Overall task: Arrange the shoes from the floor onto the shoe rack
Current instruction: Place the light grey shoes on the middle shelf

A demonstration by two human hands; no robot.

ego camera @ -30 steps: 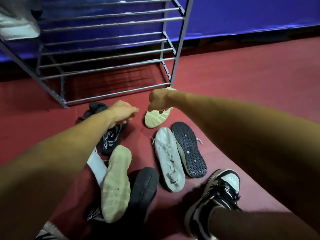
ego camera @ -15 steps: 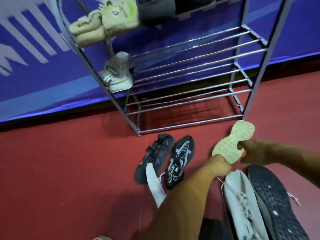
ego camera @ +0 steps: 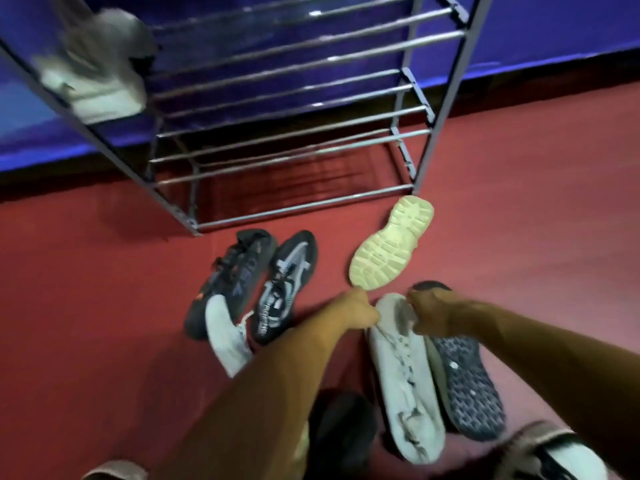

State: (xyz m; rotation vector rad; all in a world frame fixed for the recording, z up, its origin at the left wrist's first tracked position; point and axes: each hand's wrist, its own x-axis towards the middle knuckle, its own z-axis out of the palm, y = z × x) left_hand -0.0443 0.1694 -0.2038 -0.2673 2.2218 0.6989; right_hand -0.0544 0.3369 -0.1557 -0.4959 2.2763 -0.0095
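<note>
The metal shoe rack [ego camera: 304,200] stands against the blue wall, with one grey-white shoe [ego camera: 93,81] on a shelf at its left. On the red floor in front lies a cream-soled shoe [ego camera: 391,244], sole up, with no hand on it. Below it a white shoe [ego camera: 405,375] and a dark-soled shoe [ego camera: 464,375] lie side by side. My left hand [ego camera: 358,311] is curled at the white shoe's toe. My right hand [ego camera: 429,315] is curled over the dark-soled shoe's toe, right beside the white one. The fingertips of both hands are hidden.
Two black sneakers [ego camera: 228,282] [ego camera: 285,285] lie left of my arms, with another white shoe [ego camera: 225,332] over their heels. A black shoe [ego camera: 343,427] sits under my left forearm. A black-and-white sneaker [ego camera: 568,459] shows at the bottom right.
My right hand has let go of the cream-soled shoe, which now lies on the floor. Both hands have pulled back to the toes of the white and dark-soled shoes. The view has tilted down.
</note>
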